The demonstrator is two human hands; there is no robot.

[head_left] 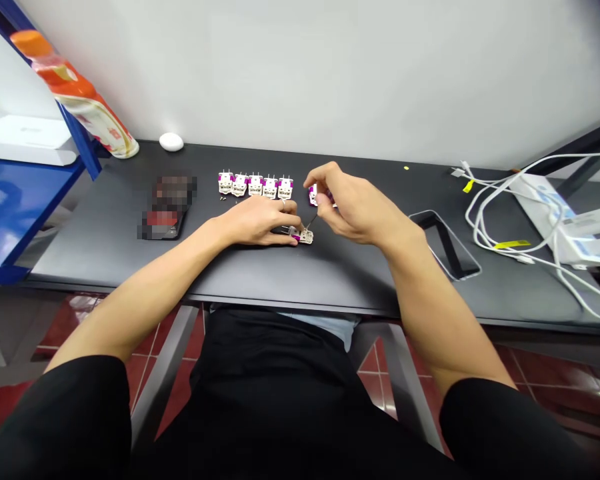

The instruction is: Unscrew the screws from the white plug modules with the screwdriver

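My left hand (260,221) rests on the dark table (330,273), fingers closed on a small white and purple part (304,235) that it pins down. My right hand (347,203) hovers just right of it, fingers pinched on a thin dark tool (311,222) whose tip meets that part. Behind the right hand's fingers peeks another white and purple part (313,194). A row of several matching parts (255,185) stands side by side just beyond my left hand.
A phone (445,244) lies face up to the right, with white cables (510,220) and a white box beyond. A blurred dark object (167,207) lies left. An orange bottle (77,93) leans on a blue shelf (25,193); a white oval (171,141) sits at the wall.
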